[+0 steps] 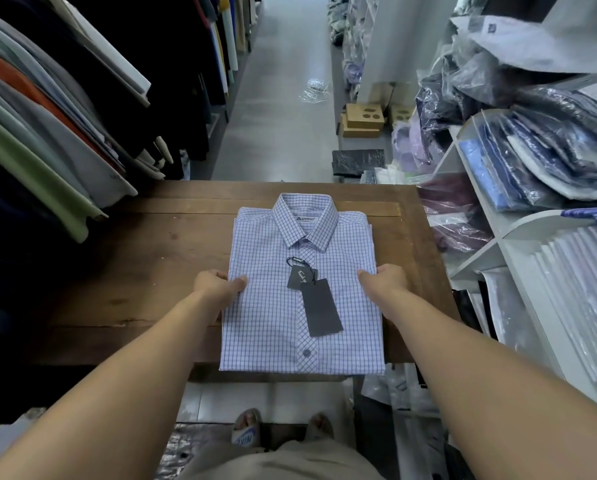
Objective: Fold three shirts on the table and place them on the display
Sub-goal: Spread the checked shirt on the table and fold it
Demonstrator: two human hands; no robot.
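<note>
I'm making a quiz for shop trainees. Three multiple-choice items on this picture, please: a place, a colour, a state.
1. Where does the shirt lie? A) floor B) wooden table C) white shelf
2. What colour is it? A) plain red B) black C) pale blue-lilac check
3. What are the left hand and right hand doing? A) gripping the shirt's sides B) hanging idle C) holding a hanger
Answers: 1 B, brown boards show around it; 2 C, a fine grid on pale cloth; 3 A, thumbs lie on top at both edges.
</note>
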